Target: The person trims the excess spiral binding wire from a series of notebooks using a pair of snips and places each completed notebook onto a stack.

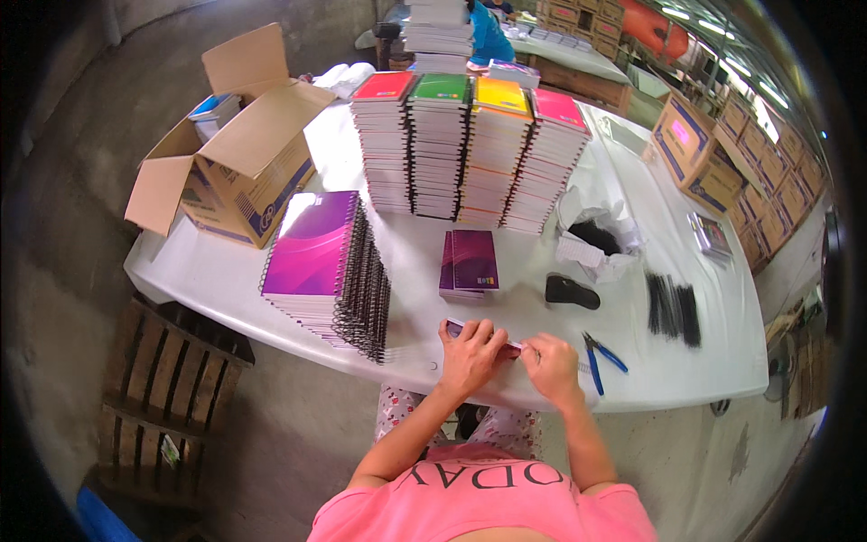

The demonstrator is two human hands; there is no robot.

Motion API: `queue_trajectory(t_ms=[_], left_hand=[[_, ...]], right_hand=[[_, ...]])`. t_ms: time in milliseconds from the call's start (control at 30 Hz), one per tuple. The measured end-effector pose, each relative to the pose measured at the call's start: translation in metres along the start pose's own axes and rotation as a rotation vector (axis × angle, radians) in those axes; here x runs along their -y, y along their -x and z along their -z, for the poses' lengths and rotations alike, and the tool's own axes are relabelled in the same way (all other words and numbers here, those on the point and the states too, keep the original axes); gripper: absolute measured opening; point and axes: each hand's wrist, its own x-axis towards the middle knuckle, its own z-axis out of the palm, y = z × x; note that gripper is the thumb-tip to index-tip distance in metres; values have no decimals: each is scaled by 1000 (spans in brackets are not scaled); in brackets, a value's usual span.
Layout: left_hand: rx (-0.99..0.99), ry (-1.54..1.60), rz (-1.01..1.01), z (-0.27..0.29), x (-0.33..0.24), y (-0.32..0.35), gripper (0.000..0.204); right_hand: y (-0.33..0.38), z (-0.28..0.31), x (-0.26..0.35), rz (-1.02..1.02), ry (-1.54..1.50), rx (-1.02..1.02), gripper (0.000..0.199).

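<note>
At the table's near edge my left hand (474,361) is closed over a small purple notebook (455,328), covering most of it. My right hand (552,368) has its fingers pinched together at the notebook's right end; what they hold is too small to make out. Just beyond lies a short stack of small purple notebooks (475,260). Pliers with blue handles (597,366) rest right of my right hand, jaws pointing away. Farther right, thin black binding coils (674,310) lie in a row.
Tall stacks of red, green, yellow and pink notebooks (440,149) stand behind. Large purple spiral notebooks (318,244) are piled left, near an open cardboard box (244,185). A black object (572,292) and a white bag with black contents (601,262) sit right. A person in blue (489,38) is beyond.
</note>
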Motion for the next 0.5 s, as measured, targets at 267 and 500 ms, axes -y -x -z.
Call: queue_trajectory(t_ms=[267,500], left_hand=[[39,86,-98,9,6,-5,35],[43,137,-76,13,-1,-5,39]], right_hand=[[-53,39,-102,25,304,-84,33],[-63,16,-144,76,-254,-88,36]])
